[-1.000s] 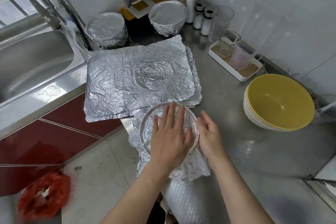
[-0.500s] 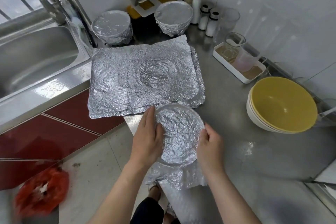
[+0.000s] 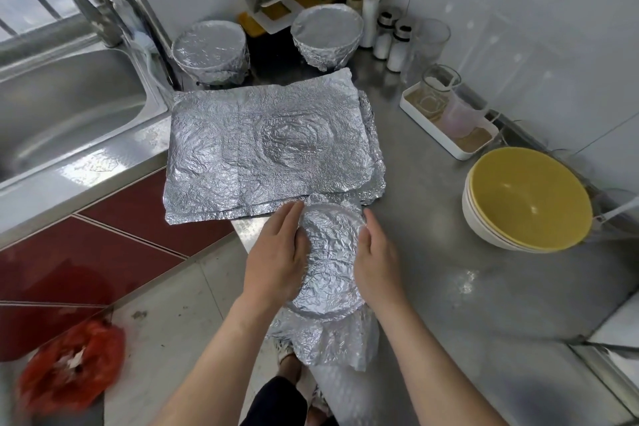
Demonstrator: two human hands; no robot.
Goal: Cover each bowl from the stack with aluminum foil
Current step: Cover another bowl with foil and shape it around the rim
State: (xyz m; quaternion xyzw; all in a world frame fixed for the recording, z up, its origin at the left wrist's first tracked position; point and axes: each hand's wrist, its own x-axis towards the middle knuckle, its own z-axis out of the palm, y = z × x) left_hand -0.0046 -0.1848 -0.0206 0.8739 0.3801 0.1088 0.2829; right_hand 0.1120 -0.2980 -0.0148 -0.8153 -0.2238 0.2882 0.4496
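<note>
I am laying my left hand (image 3: 276,259) flat along the left rim of the foil-topped bowl (image 3: 330,263), fingers straight and close together, pointing toward the top of the frame. My right hand (image 3: 377,263) is mirroring it on the right rim, fingers together and mostly straight, cupping the side; I cannot tell how far its outer fingers are wrapping underneath. Neither hand is pinching anything. Both are pressing the foil against the bowl.

The bowl is sitting between my two palms at the lower centre of the frame, on the near edge of the table (image 3: 466,287), and each hand is touching it, so neither is nearer. What the next move is turning on, as I am reading it, is the loose foil skirt (image 3: 328,342). It is hanging below the bowl toward the bottom of the frame, behind my wrists rather than ahead of my fingertips, and it is not yet tucked.

Just above the bowl the stack of foil sheets (image 3: 269,145) is lying flat, its long axis running left to right. At the right of the frame the yellow bowls (image 3: 529,197) are waiting, nested and uncovered, on my right hand's side. Two covered bowls are standing at the top, one (image 3: 209,48) near the sink (image 3: 62,107) and another (image 3: 326,34) to its right.
</note>
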